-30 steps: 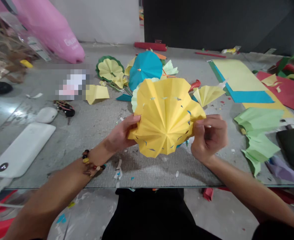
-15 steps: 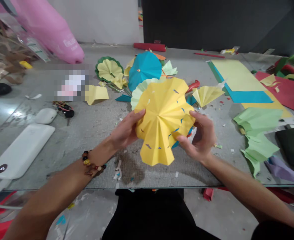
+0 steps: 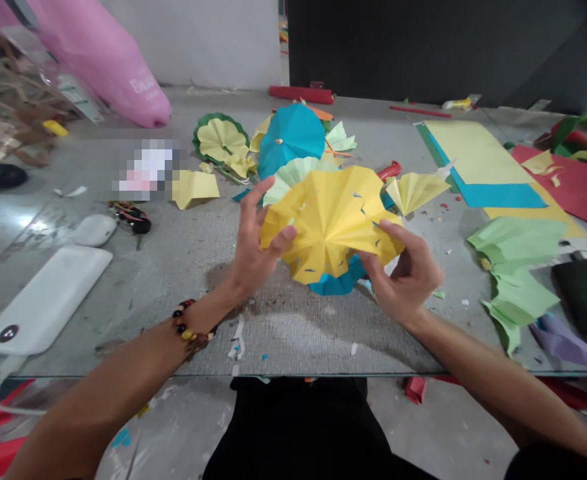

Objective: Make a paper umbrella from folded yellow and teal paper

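Observation:
A yellow pleated paper round [image 3: 330, 213] with small cut slits is held up above the table between both hands. At its left edge is my left hand [image 3: 256, 247], thumb on the front of the paper, index finger raised. My right hand [image 3: 408, 270] pinches the right edge between thumb and fingers. A blue pleated paper [image 3: 340, 279] shows below the yellow round's lower edge. Behind stand a pale green pleated paper [image 3: 298, 175] and a blue paper umbrella [image 3: 293, 137]. A yellow folded fan piece [image 3: 416, 190] lies to the right, near a red-handled tool [image 3: 389, 171].
Coloured paper sheets [image 3: 478, 153] and crumpled green paper [image 3: 518, 243] lie on the right. On the left are a white power bank [image 3: 48, 300], an earbud case [image 3: 94, 230], keys [image 3: 136, 219] and a pink bottle [image 3: 108, 67]. Paper scraps litter the tabletop [image 3: 293, 347].
The yellow paper has tilted, its near flap swinging up out of sight, so more blue shows below. My left hand has shifted up, its index finger lifting from the paper.

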Demonstrator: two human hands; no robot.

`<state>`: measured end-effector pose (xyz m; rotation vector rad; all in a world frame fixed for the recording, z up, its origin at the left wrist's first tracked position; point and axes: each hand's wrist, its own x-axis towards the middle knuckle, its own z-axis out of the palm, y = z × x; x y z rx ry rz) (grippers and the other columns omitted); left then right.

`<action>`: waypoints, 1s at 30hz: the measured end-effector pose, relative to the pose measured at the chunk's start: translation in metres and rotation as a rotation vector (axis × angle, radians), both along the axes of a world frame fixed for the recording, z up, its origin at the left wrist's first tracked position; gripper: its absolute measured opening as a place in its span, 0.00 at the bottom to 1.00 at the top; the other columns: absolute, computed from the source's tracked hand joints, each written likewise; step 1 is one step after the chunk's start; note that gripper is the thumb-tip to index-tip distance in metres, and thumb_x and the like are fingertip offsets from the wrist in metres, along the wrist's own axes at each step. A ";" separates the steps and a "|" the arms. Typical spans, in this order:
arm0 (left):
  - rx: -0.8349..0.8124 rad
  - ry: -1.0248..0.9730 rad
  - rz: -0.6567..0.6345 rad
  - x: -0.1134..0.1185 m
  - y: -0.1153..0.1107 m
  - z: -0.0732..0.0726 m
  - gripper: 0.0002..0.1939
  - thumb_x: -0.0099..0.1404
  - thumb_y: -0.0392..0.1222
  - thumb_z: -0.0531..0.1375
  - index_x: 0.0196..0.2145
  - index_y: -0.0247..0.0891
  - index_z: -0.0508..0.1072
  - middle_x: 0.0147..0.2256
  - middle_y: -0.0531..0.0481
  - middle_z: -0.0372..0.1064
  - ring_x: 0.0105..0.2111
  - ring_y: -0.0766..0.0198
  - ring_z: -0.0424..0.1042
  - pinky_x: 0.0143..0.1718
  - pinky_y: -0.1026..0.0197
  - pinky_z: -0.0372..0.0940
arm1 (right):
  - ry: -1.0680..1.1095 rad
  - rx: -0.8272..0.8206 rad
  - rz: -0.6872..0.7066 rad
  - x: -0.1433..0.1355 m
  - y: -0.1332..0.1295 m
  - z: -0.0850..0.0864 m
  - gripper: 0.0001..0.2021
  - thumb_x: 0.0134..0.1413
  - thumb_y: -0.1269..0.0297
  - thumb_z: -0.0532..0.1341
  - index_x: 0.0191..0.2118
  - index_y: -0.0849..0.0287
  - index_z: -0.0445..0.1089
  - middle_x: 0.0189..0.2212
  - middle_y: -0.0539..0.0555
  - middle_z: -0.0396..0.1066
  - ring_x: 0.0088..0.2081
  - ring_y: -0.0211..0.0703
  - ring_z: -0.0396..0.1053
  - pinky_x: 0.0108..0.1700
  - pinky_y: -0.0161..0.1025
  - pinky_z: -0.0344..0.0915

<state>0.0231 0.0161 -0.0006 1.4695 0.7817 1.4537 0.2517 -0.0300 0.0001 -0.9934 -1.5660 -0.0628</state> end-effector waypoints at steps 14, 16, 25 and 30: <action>0.653 0.864 0.097 -0.001 -0.008 -0.003 0.24 0.69 0.48 0.65 0.60 0.45 0.68 0.60 0.41 0.69 0.62 0.48 0.67 0.62 0.45 0.62 | 0.230 0.111 -0.167 0.008 0.016 0.004 0.17 0.69 0.63 0.58 0.60 0.45 0.71 0.54 0.53 0.74 0.58 0.52 0.73 0.60 0.57 0.71; 0.493 0.804 0.018 0.003 -0.012 -0.004 0.28 0.70 0.48 0.64 0.64 0.46 0.64 0.58 0.41 0.71 0.59 0.48 0.71 0.59 0.46 0.65 | 0.222 0.107 -0.124 0.005 0.013 0.003 0.21 0.67 0.64 0.61 0.63 0.45 0.69 0.57 0.54 0.72 0.62 0.54 0.70 0.62 0.57 0.70; -0.259 0.121 -0.012 0.004 -0.008 0.009 0.30 0.65 0.51 0.69 0.62 0.48 0.69 0.39 0.49 0.78 0.33 0.60 0.77 0.35 0.60 0.71 | 0.092 -0.216 -0.036 0.005 0.010 -0.003 0.42 0.58 0.60 0.70 0.72 0.42 0.49 0.72 0.56 0.52 0.74 0.63 0.50 0.68 0.66 0.62; -0.387 -0.092 -0.077 0.001 0.007 0.001 0.33 0.63 0.56 0.69 0.62 0.50 0.66 0.50 0.48 0.77 0.48 0.52 0.78 0.47 0.54 0.76 | 0.161 -0.215 -0.004 0.005 0.011 0.002 0.39 0.59 0.65 0.69 0.71 0.36 0.52 0.73 0.51 0.52 0.74 0.60 0.49 0.71 0.62 0.61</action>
